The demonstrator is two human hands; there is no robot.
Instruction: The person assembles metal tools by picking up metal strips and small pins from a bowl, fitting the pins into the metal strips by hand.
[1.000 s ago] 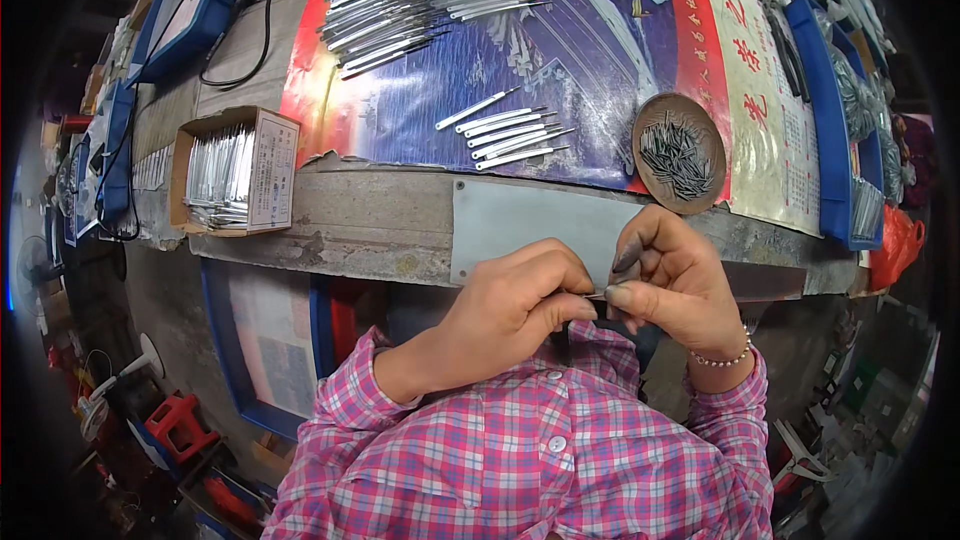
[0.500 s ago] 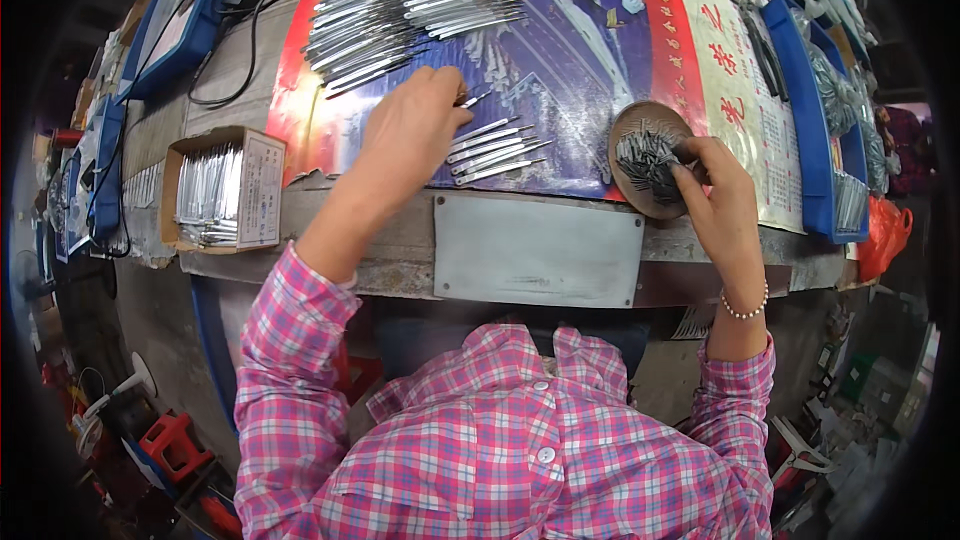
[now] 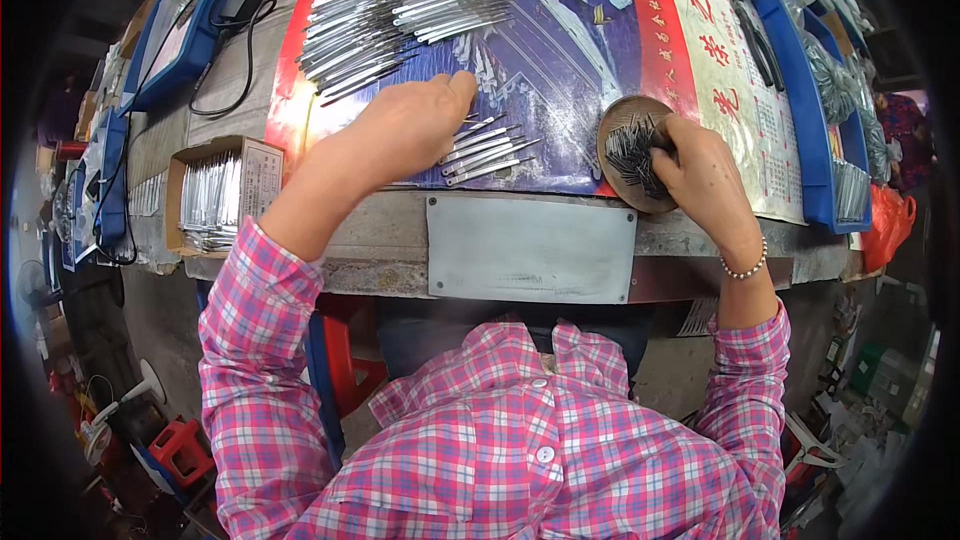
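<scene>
My left hand (image 3: 415,125) hovers over the poster, its thumb and fingers pinched together; whatever they hold is hidden. Just beside it lies a small row of slim silver tools (image 3: 490,158) with thin pointed tips. At the right, my right hand (image 3: 700,172) reaches into a round brown dish (image 3: 612,132) heaped with small dark metal pins (image 3: 632,155). Its thumb and fingertips close at the edge of that heap, and I cannot see what is between them. Two large rows of similar silver tools (image 3: 350,15) spread across the far left of the poster.
An open cardboard box (image 3: 262,180) of silver pieces stands at left on the worn bench (image 3: 380,230). Blue bins (image 3: 810,170) line the right side, with another blue tray (image 3: 165,80) at far left. A black cable (image 3: 235,105) loops nearby. A grey metal plate (image 3: 530,250) covers the bench's front edge.
My left hand has turned, and the tool tip that stuck out from its fingers no longer shows. My right fingers have drawn closer together at the pins. The whole view has shifted slightly.
</scene>
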